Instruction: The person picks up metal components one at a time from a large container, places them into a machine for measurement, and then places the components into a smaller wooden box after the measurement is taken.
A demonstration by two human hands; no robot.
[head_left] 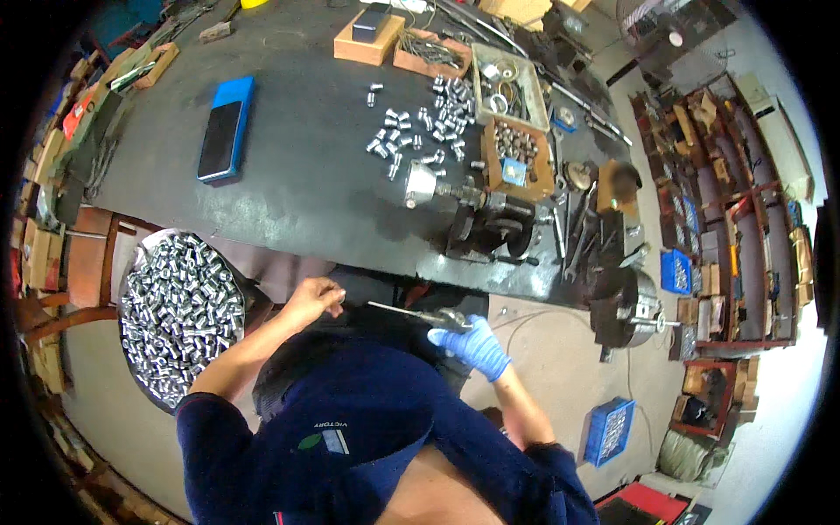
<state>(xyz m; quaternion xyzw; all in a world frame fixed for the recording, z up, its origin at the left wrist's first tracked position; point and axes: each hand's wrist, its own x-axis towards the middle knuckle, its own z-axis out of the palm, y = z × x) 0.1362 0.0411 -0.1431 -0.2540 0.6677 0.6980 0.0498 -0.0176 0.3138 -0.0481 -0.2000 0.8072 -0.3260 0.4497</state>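
My right hand [473, 346], in a blue glove, is closed around a grey metal tool [448, 318] in front of my lap. The tool's long thin rod [394, 309] points left toward my other hand; its exact kind is unclear. My bare left hand [317, 299] is held apart from the rod tip, its fingers curled together. Anything between those fingers is too small to make out. Left of my left forearm, a large round container [128, 350] is heaped with shiny short metal cylinders [184, 306].
On the dark workbench [297, 166] stand a clamping fixture [494, 223], loose metal cylinders [451, 109], a blue-edged phone-like device [225, 131] and a wooden box of fittings [516, 162]. Wrenches [582, 232] lie at right. A blue basket [610, 430] of parts rests on the floor.
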